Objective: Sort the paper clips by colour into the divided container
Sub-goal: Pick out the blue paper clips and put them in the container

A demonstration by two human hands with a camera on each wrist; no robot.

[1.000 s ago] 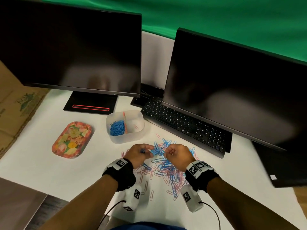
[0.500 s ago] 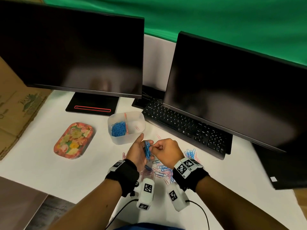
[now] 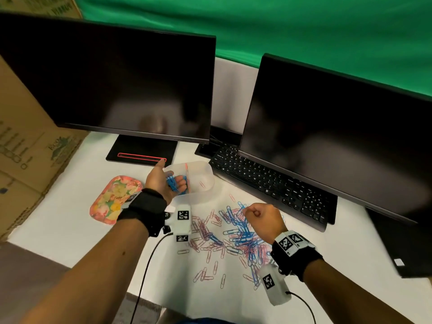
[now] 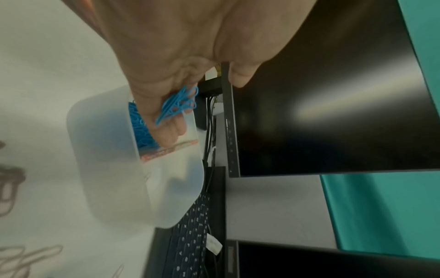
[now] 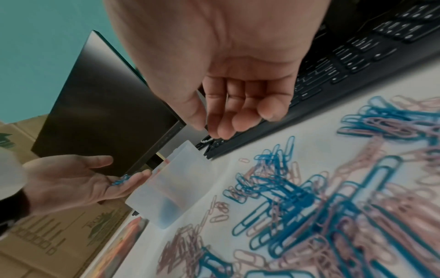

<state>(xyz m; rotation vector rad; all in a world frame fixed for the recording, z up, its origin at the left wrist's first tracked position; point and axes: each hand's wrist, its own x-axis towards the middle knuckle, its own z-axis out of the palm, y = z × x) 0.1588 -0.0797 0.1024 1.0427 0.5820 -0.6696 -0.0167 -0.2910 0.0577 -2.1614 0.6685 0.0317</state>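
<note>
- A white table [image 3: 58, 206] fills the lower part of the head view, lit evenly from above.
- Two dark, switched-off monitors stand on it: a left monitor [image 3: 112, 83] and a right monitor [image 3: 339, 141].
- A black keyboard [image 3: 268, 183] lies in front of the right monitor.
- A green backdrop [image 3: 280, 24] hangs behind everything.
- Brown cardboard boxes [image 3: 25, 150] stand at the table's left edge.
- A small floral tray [image 3: 114, 198] sits near the left monitor's stand.

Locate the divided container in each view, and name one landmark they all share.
Head: divided container at centre, left of the keyboard.
Left wrist: lower left, under the left hand.
Right wrist: lower centre-left, beside the left hand.
Shared landmark: the black keyboard.
</note>
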